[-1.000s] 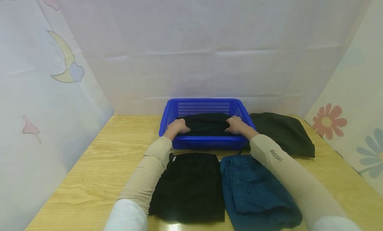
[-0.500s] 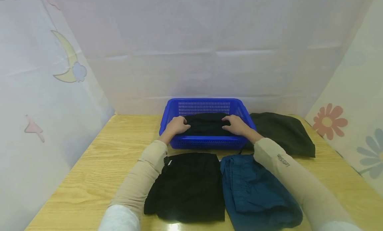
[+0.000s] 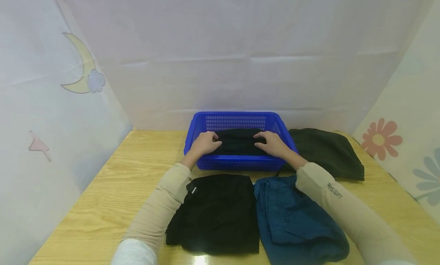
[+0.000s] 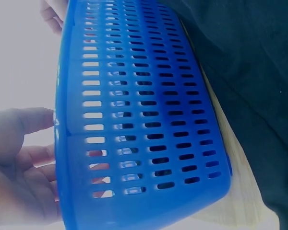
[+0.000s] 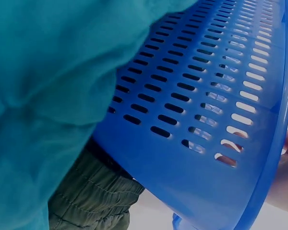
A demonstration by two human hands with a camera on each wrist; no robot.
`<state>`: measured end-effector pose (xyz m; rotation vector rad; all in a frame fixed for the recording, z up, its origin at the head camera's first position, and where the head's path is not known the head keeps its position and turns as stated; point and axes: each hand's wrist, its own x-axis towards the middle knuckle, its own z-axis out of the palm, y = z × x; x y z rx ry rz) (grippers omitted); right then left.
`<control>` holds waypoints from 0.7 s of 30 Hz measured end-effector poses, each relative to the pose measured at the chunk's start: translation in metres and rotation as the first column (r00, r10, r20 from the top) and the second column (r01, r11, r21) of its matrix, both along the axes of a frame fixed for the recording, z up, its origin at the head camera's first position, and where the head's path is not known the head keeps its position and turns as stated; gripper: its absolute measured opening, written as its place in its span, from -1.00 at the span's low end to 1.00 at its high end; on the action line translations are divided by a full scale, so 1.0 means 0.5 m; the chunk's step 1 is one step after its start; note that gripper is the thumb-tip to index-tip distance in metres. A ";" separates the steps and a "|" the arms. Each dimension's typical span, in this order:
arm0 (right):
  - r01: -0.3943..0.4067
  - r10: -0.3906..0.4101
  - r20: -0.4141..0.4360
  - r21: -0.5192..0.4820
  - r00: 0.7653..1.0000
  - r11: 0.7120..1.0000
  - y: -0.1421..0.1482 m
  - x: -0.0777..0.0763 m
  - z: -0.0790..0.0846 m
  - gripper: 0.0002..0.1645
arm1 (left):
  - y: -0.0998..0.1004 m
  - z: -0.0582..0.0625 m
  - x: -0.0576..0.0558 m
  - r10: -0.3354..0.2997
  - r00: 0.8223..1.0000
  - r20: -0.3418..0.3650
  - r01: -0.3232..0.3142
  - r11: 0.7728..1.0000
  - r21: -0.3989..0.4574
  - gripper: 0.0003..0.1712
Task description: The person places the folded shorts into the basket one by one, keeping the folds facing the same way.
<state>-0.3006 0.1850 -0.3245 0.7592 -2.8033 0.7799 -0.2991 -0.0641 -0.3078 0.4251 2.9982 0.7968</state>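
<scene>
A blue plastic basket with slotted walls stands at the back of the table, a folded black garment lying inside. Over the basket's left end, my left hand reaches past the front rim, thumb and fingers apart beside the garment. My right hand mirrors it at the right end, fingers spread and loosely bent. Neither hand grips the cloth. In the left wrist view, the left hand shows behind the basket wall; in the right wrist view, the wall hides much of the right hand.
Nearer on the wooden table lie a folded black garment with a small white tag and a folded blue garment. A dark olive garment, its gathered waistband seen in the right wrist view, lies right of the basket.
Both hands have drawn slightly up off the black garment in the basket, and their fingers have loosened from its edges. The basket and the other garments stay put.
</scene>
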 end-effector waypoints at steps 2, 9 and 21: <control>0.000 0.000 -0.006 -0.003 1.000 1.000 0.001 0.003 -0.002 -0.62 | 0.001 0.001 0.003 -0.006 1.000 -0.002 0.006 1.000 0.001 -0.60; 0.020 -0.022 -0.049 -0.040 0.999 0.999 0.004 0.018 -0.002 -0.63 | 0.004 0.001 0.011 -0.027 1.000 -0.008 0.027 1.000 0.011 -0.60; -0.018 0.009 -0.110 -0.080 0.994 0.997 -0.007 0.047 -0.001 -0.66 | 0.001 0.011 0.043 -0.061 0.998 -0.005 0.061 0.997 0.054 -0.60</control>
